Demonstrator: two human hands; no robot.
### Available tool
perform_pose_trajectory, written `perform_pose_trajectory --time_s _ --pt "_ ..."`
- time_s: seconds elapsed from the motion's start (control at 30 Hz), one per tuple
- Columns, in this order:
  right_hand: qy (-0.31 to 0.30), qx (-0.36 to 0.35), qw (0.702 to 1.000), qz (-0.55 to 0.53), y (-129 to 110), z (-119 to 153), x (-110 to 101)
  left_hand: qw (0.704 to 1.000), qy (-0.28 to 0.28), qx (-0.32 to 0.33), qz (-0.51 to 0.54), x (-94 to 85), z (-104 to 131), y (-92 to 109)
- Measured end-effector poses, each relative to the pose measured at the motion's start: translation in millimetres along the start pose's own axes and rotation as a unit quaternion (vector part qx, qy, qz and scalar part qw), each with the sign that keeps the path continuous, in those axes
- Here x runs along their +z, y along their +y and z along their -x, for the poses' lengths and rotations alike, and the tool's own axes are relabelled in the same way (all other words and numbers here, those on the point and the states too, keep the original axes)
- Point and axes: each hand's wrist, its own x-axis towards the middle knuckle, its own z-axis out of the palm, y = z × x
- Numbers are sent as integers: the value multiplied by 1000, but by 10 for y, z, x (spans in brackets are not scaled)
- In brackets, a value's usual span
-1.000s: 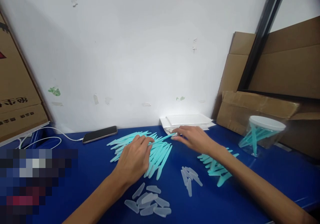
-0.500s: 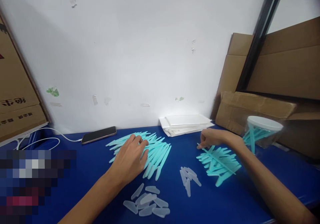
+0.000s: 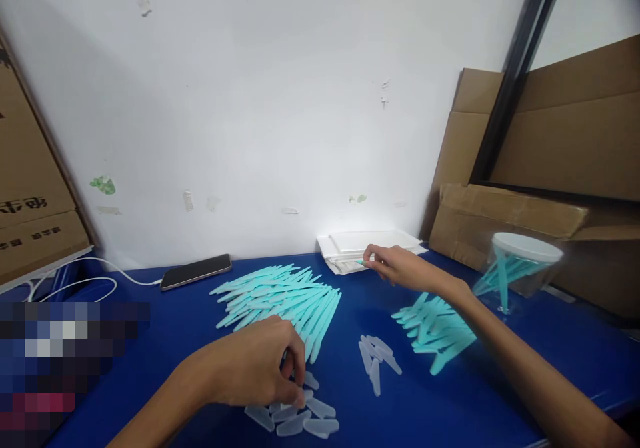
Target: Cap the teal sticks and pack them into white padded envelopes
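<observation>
My left hand (image 3: 270, 368) reaches down over a loose pile of translucent blade caps (image 3: 320, 427), its thumb and fingers closed on one at the top of the pile, which they mostly hide. Above the blue tabletop my right hand (image 3: 387, 265) pinches a slim turquoise eyebrow razor; only its tip (image 3: 360, 262) shows. Behind my left hand spreads a large heap of turquoise eyebrow razors (image 3: 280, 298). A smaller heap of razors (image 3: 435, 331) lies under my right forearm. Between the heaps sits a little cluster of caps (image 3: 375, 355).
White flat packets (image 3: 345, 263) are stacked against the wall. A phone (image 3: 196, 272) on a white cable lies at the back left. A clear tub with a white lid (image 3: 527, 247), holding turquoise razors, stands at right before cardboard boxes (image 3: 510, 211).
My left hand has drawn back from the large razor heap to the translucent caps. My right hand has lifted off the smaller heap with a razor and moved left, in front of the white packets.
</observation>
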Motion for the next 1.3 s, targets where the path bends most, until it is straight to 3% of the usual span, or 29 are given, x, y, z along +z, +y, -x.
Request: perform_pose_trajectory --time_s 0.13,0.27,0.33,0.4,0.53,0.93,1.17,1.3 --pt "32 -60 997 26 -95 -29 89 999 31 38 4 31 -23 14" --pt "47 -130 990 0 -252 -15 177 987 150 63 4 58 -101 2" --pt "55 -151 987 5 -333 -6 229 968 237 74 -36 94 -188 -63" --pt "64 -165 984 21 -399 -1 282 937 310 79 -140 139 -283 -157" --pt "84 -198 975 56 -468 6 370 900 371 83 -213 210 -406 -313" --pt "89 -226 967 76 -560 33 505 903 374 124 -175 303 -449 -259" --pt "63 -184 980 33 -688 74 607 914 351 136 -154 370 -428 -198" --pt "61 -170 982 50 -678 59 535 916 338 111 -186 347 -426 -175"
